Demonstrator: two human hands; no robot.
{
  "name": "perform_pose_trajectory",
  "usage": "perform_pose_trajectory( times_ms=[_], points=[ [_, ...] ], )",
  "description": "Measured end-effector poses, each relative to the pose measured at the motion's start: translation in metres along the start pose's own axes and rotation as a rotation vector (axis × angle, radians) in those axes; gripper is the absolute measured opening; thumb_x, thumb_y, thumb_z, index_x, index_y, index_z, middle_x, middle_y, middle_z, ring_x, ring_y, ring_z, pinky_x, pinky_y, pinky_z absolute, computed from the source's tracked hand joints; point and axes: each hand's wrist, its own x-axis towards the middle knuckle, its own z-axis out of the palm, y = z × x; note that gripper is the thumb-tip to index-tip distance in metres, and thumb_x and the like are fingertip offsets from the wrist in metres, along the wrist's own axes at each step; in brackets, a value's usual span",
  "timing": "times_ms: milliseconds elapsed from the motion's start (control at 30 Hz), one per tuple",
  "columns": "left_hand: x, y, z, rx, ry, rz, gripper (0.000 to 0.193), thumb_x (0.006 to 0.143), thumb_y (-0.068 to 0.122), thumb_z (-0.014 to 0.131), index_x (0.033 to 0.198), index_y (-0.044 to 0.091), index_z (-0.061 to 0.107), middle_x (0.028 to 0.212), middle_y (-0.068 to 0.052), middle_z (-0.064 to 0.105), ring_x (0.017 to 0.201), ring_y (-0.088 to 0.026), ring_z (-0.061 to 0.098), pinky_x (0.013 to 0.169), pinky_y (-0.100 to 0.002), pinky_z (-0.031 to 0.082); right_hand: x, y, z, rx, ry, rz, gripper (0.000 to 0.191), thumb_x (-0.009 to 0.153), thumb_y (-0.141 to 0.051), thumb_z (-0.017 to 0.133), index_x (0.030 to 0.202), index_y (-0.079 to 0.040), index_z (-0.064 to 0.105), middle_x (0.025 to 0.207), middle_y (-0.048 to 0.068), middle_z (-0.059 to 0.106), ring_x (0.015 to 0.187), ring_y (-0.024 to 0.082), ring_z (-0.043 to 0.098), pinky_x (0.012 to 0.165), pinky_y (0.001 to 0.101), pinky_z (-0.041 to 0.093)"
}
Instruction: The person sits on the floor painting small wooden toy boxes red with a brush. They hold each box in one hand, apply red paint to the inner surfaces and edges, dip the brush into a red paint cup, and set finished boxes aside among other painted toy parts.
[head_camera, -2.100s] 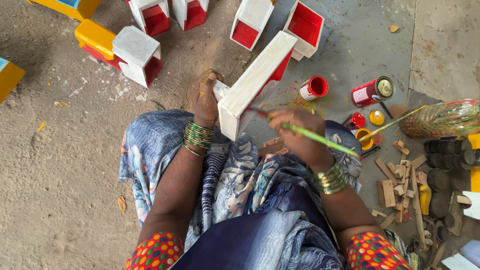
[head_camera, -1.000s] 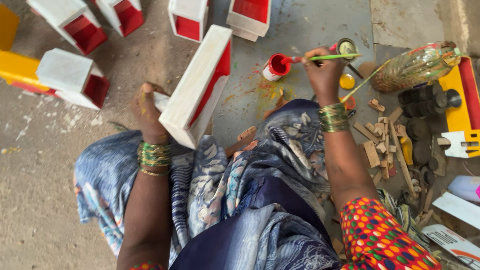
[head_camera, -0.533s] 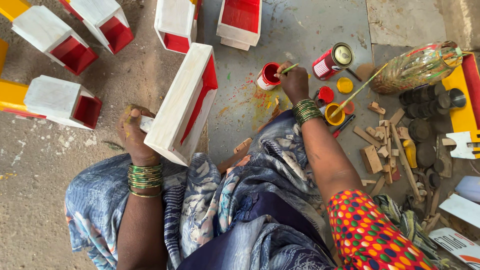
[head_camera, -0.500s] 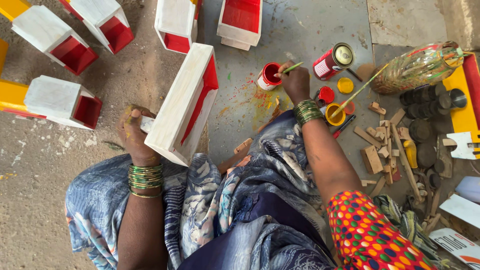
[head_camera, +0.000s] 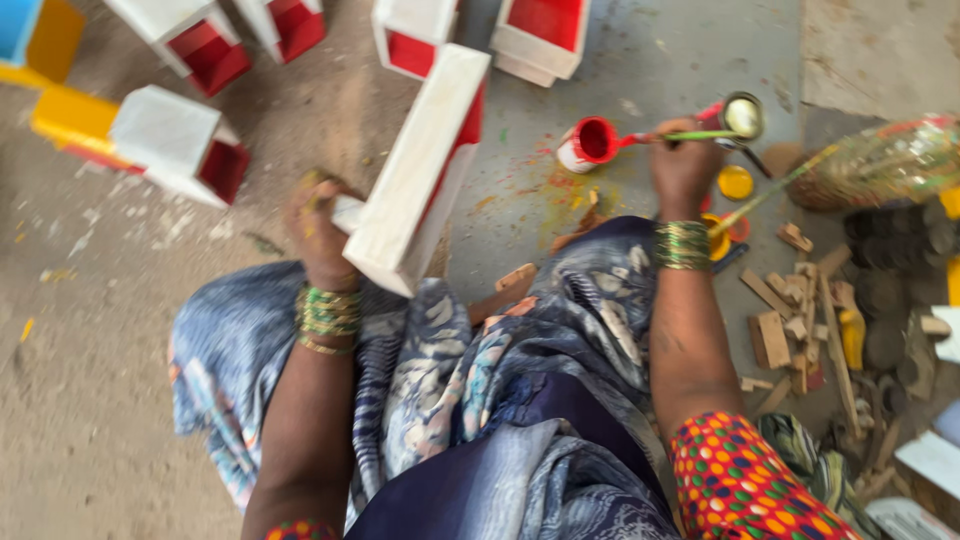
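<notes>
- While the left hand is closed around the near end of the long white box, that box stands tilted off the lap, its red inside facing toward 3 o'clock; half a second ago it sat the same way, so the grip has held.
- At 2 o'clock from the box, the right hand pinches a thin green-handled brush, fingers curled tight around it; the brush tip lies in the small red paint pot.
- Two seconds back the brush was over the box; since then the hand has gone out to the pot, which I judge to be a reload of red before more painting.
- Just past the right hand, at 1 o'clock, stands an open tin, with a yellow lid beside it.
- Further out at 3 o'clock lie wooden scraps and a clear plastic bottle on its side.
- Around 11 to 12 o'clock sit other white-and-red boxes on the concrete floor.
</notes>
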Motion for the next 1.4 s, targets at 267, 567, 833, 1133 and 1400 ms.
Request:
perform_pose_trajectory(
  times_ms=[267,567,833,1133,1400],
  points=[
    [0.004,-0.006,-0.001,0.026,-0.093,0.062,0.043,0.102,0.04,0.055,0.079,0.004,0.061,0.075,-0.003,0.061,0.068,-0.013,0.056,0.062,-0.027,0.043,-0.025,-0.097,-0.076,1.251,0.026,0.478,0.021,0.092,0.015,0.069,0.102,0.0,0.059,0.106,0.024,0.074,0.086,0.026,0.075,0.081,0.0361,0.065],
    [0.004,-0.014,0.003,-0.402,-0.172,-0.113,0.031,0.101,0.029,0.06,0.081,0.005,0.058,0.076,-0.003,0.058,0.068,-0.012,0.054,0.062,-0.028,0.044,-0.074,-0.248,-0.09,0.926,-0.453,-0.071,0.023,0.093,0.006,0.076,0.103,-0.005,0.059,0.114,0.018,0.074,0.102,0.023,0.073,0.091,0.0329,0.061],
    [0.005,-0.019,0.0,-0.36,-0.17,-0.116,0.03,0.102,0.027,0.061,0.083,0.003,0.061,0.076,-0.004,0.06,0.068,-0.01,0.055,0.061,-0.026,0.044,-0.064,-0.278,-0.095,0.587,-0.37,-0.302,0.019,0.089,0.006,0.078,0.097,-0.002,0.063,0.109,0.015,0.076,0.098,0.022,0.074,0.09,0.0327,0.059],
    [0.007,-0.013,-0.002,-0.417,-0.222,-0.098,0.03,0.099,0.029,0.055,0.082,0.005,0.054,0.077,-0.003,0.053,0.069,-0.013,0.051,0.064,-0.029,0.043,-0.078,-0.301,-0.111,0.84,-0.461,-0.265,0.019,0.09,0.003,0.077,0.098,-0.003,0.061,0.113,0.014,0.075,0.1,0.021,0.074,0.09,0.0326,0.062],
    [0.01,-0.004,-0.004,-0.353,-0.252,-0.07,0.042,0.099,0.039,0.053,0.076,0.004,0.053,0.072,-0.005,0.051,0.066,-0.015,0.048,0.062,-0.031,0.04,-0.069,-0.313,-0.111,0.79,-0.509,-0.281,0.018,0.088,0.006,0.076,0.097,-0.005,0.064,0.11,0.014,0.076,0.094,0.022,0.076,0.083,0.0316,0.063]
  ],
)
